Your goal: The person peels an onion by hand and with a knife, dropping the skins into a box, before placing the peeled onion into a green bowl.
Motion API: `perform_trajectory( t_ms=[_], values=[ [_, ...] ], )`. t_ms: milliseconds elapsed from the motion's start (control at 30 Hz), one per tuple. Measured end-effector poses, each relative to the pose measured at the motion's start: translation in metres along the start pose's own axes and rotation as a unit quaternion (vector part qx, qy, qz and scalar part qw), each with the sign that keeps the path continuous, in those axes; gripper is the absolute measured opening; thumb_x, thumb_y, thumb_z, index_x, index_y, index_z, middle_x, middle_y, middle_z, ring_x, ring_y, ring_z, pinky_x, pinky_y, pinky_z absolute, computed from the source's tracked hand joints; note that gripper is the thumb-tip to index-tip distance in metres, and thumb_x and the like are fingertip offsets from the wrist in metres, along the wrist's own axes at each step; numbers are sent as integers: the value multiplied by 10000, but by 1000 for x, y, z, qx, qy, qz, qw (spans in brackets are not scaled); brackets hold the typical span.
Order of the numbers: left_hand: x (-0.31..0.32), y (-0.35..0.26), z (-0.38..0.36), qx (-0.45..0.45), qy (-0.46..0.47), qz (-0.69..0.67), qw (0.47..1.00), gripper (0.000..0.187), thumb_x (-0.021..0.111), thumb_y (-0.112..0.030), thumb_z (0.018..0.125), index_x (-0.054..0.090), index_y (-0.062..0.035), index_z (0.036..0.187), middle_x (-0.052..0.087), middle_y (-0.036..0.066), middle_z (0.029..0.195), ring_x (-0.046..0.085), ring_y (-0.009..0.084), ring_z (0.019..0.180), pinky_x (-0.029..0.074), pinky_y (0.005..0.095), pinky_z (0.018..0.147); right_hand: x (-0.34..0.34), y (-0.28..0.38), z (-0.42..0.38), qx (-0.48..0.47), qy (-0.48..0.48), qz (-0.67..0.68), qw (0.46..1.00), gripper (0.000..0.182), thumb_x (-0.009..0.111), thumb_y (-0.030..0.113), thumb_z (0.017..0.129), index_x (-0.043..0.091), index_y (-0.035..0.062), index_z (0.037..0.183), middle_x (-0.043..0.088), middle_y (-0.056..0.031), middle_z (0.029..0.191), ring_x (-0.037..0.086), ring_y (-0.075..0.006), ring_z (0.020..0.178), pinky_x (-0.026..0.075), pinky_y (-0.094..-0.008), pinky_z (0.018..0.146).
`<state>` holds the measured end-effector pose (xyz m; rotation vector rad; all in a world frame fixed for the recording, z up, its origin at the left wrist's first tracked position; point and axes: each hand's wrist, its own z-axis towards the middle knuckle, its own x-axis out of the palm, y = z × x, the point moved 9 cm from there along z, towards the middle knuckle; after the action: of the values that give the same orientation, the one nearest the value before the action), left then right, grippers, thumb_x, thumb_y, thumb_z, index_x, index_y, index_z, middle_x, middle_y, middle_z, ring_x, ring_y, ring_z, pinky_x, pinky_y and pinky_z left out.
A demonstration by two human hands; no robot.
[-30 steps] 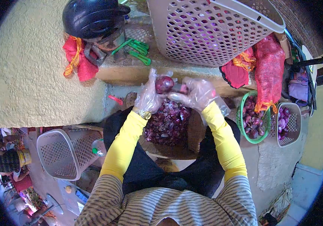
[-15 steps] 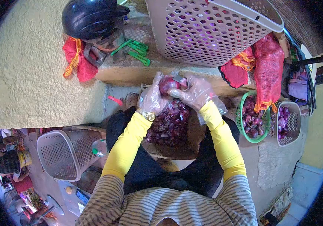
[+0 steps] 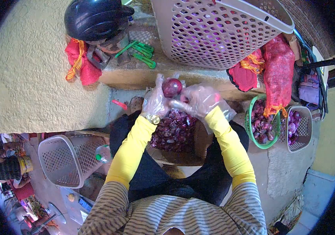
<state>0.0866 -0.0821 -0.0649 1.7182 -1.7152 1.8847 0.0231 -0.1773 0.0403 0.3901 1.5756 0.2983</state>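
Near the far edge of the box [image 3: 202, 138], the left hand [image 3: 154, 101] curls round a red onion [image 3: 172, 87]; the right hand [image 3: 202, 100] is bent, its hold I cannot tell. I judge this as peeling, next needing the onion steady.

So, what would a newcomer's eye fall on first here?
Probably the yellow sleeves, running up toward the middle, where the left hand holds a glossy purple onion. Next, perhaps, the large perforated basket at the top and the dark helmet at upper left.
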Motion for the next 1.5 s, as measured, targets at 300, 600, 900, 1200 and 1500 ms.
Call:
perform_trajectory(
  t_ms=[300,600,900,1200,1500],
  values=[
    [2,-8,-6,-50,-36,-3,998,671,361,-578,1054,553,-8,1352,662,148,1169,656,244,1068,526,426,1011,-11,2,-2,-12,-59,54,997,652,716,774,700,646,129,768,680,-120,730,685,-357,696,517,-475,621],
    [14,-10,-13,-51,-63,41,996,648,406,-583,1043,599,-8,1273,698,101,1076,655,196,951,540,362,899,-17,-14,1,51,-69,17,996,730,739,786,669,616,85,833,667,-179,707,683,-389,698,525,-483,647],
    [-25,11,13,26,-21,130,991,684,367,-577,1054,566,14,1335,662,141,1203,655,245,1059,520,394,990,-4,-13,2,46,-37,31,998,629,656,753,780,718,127,800,692,-158,729,686,-369,705,526,-490,660],
    [-2,-19,-8,20,-33,129,991,708,354,-594,1046,530,10,1372,636,196,1268,640,302,1144,532,445,1007,9,19,-1,-103,18,-42,994,600,631,751,796,712,162,717,690,-111,728,687,-330,695,526,-474,666],
    [-2,-7,-4,-51,-19,-28,998,571,435,-443,1073,450,17,1410,687,162,1164,671,249,1041,549,421,940,-14,-5,2,17,-73,19,997,657,739,755,688,636,112,773,665,-140,704,672,-361,675,520,-465,629]
  ],
)
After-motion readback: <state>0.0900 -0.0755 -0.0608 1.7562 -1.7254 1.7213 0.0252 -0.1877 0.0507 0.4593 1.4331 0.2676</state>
